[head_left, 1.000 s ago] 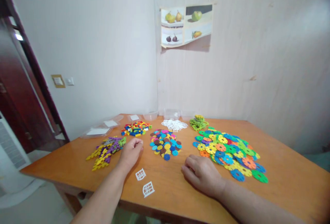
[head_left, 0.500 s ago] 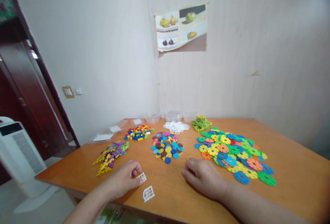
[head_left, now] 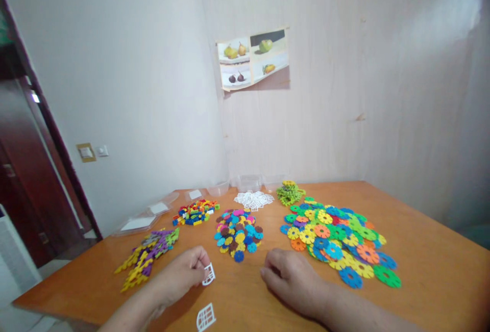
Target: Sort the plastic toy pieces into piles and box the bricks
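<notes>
Between the thumb and fingers of my left hand [head_left: 191, 268] is a small white lattice window piece [head_left: 209, 274], partly covered by the fingertips. A second white window piece [head_left: 206, 317] lies flat on the wooden table [head_left: 245, 291], nearer the front edge and apart from the hand. My right hand [head_left: 285, 277] rests on the table with its fingers curled in; whether anything is inside them is hidden. It lies just left of a pile of large coloured notched discs [head_left: 337, 240]. Beyond and between both hands is a heap of smaller notched discs [head_left: 239, 232].
Yellow and purple interlocking pieces [head_left: 149, 253] lie at the left, with small coloured blocks [head_left: 196, 212] behind them. White lattice pieces [head_left: 253, 200] and green pieces [head_left: 290, 193] are heaped farther back. Clear plastic containers [head_left: 249, 183] and lids [head_left: 138, 224] line the back and left edges.
My left hand has lifted and tilted the white window piece it pinches. My right hand stays curled on the table. The camera view has shifted slightly, turning up and right.
</notes>
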`<state>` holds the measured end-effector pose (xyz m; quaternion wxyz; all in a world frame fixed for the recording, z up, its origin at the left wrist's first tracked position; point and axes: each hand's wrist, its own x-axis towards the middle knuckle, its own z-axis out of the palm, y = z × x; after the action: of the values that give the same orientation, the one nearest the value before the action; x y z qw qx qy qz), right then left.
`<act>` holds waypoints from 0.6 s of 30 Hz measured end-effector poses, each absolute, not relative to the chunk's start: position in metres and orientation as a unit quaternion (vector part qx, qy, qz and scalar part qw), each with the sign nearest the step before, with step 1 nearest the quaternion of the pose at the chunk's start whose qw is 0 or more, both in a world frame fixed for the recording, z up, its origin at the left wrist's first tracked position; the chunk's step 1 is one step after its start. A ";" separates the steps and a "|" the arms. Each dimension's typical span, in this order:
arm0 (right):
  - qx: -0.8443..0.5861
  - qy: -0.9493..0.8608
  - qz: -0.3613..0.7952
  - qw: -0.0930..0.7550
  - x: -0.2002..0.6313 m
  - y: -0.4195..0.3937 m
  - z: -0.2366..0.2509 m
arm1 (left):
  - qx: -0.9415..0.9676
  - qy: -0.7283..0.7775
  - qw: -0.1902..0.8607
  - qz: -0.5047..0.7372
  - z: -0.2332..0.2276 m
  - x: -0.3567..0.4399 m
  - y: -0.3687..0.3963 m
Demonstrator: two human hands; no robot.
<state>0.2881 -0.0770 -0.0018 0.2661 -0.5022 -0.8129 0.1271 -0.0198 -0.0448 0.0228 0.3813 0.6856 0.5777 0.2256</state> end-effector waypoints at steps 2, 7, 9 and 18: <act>-0.508 -0.803 0.137 0.280 0.289 -0.075 -0.002 | 0.674 0.583 0.395 0.223 0.030 -0.008 -0.033; -0.514 -0.794 0.140 0.294 0.292 -0.068 -0.004 | 0.665 0.608 0.381 0.208 0.048 0.035 0.010; -0.511 -0.796 0.139 0.294 0.294 -0.067 -0.005 | 0.656 0.612 0.387 0.213 0.055 0.054 0.033; -0.514 -0.793 0.159 0.286 0.304 -0.066 -0.004 | 0.578 0.580 0.353 0.453 0.076 0.101 0.101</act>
<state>0.3036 -0.0655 -0.0037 0.2859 -0.5141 -0.7929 0.1590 0.1009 0.1009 0.0761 0.3534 0.5776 0.5797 0.4533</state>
